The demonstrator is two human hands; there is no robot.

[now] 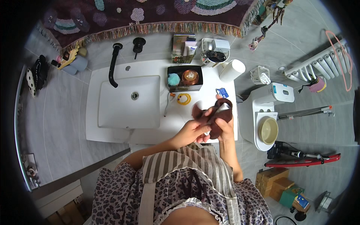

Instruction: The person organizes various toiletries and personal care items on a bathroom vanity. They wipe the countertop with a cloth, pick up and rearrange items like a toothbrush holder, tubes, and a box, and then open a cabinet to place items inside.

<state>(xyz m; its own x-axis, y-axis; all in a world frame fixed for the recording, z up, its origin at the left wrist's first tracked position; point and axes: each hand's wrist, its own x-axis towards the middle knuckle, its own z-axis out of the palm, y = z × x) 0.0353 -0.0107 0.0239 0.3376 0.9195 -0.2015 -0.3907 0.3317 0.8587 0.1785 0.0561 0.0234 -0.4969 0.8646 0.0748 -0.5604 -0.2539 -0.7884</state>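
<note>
A dark brown piece of soft material (pixel 225 114), perhaps a pouch or folded cloth, is gripped between my two hands over the right front of the white countertop (pixel 146 136). A white object (pixel 224 107), partly hidden, shows inside its folds. My left hand (pixel 191 131) pinches the left part, and my right hand (pixel 225 130) wraps the right part. One brown flap on the left is blurred. Just beyond my hands lies a small blue-and-white packet (pixel 222 92). To the left are a yellow bead bracelet (pixel 184 99) and a thin grey-handled tool (pixel 167 106).
A black open box (pixel 184 87) holds a light-blue fluffy ball and a round copper-coloured container. Behind it stand a cosmetics holder (pixel 182 47), a white basket (pixel 208 60) and a white cylinder (pixel 233 70). The sink (pixel 129 112) is left; a toilet (pixel 249 121) stands right.
</note>
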